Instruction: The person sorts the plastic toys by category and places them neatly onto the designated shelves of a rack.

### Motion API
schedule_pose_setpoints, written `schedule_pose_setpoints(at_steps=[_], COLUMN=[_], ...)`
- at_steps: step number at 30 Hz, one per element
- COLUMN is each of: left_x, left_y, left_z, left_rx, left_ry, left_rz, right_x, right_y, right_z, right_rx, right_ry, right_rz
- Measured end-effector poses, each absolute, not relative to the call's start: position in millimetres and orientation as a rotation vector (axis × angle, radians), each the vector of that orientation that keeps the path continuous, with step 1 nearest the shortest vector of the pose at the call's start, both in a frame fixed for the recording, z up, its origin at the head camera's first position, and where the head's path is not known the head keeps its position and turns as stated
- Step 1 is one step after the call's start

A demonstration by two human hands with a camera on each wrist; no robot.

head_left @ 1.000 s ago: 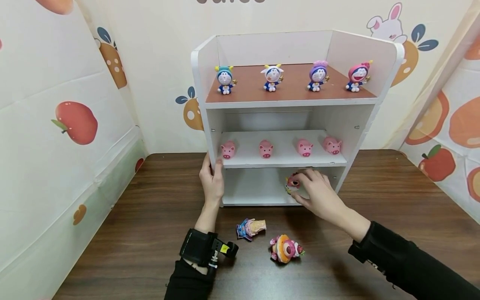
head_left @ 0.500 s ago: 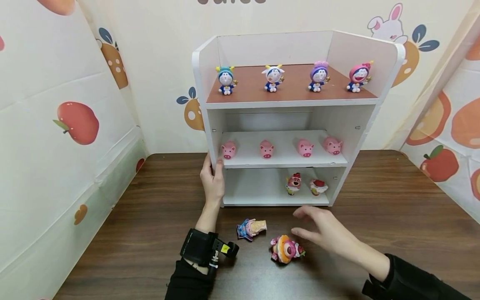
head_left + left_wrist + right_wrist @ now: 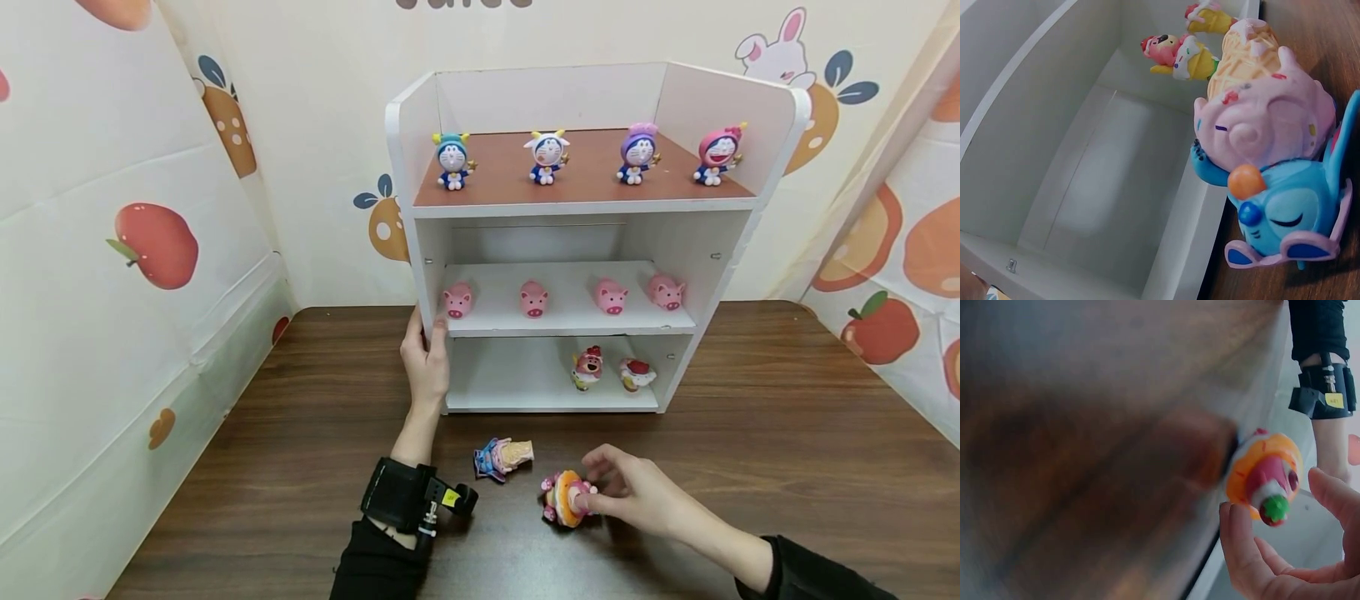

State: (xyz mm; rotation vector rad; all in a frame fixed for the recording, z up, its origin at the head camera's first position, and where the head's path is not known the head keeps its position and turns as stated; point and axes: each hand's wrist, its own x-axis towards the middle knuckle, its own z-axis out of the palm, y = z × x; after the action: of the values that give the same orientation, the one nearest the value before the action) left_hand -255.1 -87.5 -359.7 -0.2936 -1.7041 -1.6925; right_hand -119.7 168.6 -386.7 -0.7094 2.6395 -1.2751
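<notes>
In the head view my left hand [image 3: 426,367] grips the left side panel of a white shelf unit [image 3: 555,204], thumb at the front edge and fingers outside. My right hand [image 3: 626,492] is at a pink bear figurine [image 3: 562,500] with an orange ring, lying on the table. Its thumb and fingers stand around the strawberry-topped head. In the right wrist view a fingertip overlaps the figurine [image 3: 1266,475], and a gap shows beside the thumb [image 3: 1329,490]. A blue-and-pink figurine with a waffle cone [image 3: 502,458] lies to the left, large in the left wrist view [image 3: 1272,150].
On the bottom shelf [image 3: 510,375] stand two ice-cream figurines [image 3: 587,367], both at the right. Several pink pigs [image 3: 533,298] line the middle shelf. Several blue-and-white cat figurines [image 3: 547,157] stand on the brown top shelf. Patterned walls [image 3: 315,100] enclose the wooden table [image 3: 300,483].
My right hand has left the figurine on the bottom shelf and come down to the pink bear figurine on the table. My left hand has stayed on the shelf unit's side.
</notes>
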Motion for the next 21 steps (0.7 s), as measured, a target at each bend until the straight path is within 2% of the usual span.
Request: schedule_pose_setpoints(at_steps=[21], left_x=[-253.4], left_y=[-87.6], left_z=[-358.7], left_rx=[-0.319], left_ry=[-1.692], left_rz=[-1.719], right_x=[-126.6], right_y=[165.2], right_z=[-394.5], right_rx=[-0.756], right_ry=[2.561], right_rz=[-1.286])
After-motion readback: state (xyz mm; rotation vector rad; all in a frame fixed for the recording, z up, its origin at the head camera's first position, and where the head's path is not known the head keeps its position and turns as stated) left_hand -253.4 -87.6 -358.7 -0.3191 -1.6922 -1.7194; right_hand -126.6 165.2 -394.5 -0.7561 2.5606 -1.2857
